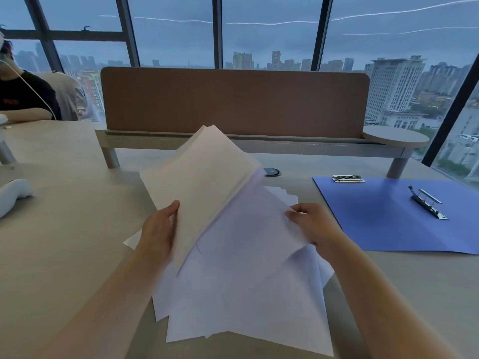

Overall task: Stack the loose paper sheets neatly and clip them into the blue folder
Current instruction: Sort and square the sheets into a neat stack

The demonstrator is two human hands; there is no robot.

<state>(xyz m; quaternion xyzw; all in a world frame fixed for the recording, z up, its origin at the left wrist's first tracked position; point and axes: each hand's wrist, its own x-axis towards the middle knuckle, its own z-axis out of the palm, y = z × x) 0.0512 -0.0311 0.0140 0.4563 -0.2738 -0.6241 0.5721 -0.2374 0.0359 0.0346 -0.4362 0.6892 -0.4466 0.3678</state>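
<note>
Hands: L (158,229) grips lifted paper stack (202,182), R (311,221) pinches loose sheet (248,244).

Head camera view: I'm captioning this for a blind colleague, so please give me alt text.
A person's left hand holds up a tilted stack of white sheets while the right hand pinches a loose sheet from the messy pile on the desk. An open blue folder lies to the right.

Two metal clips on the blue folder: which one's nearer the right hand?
The long lever clip at the folder's middle; the small clip sits at its far-left corner.
</note>
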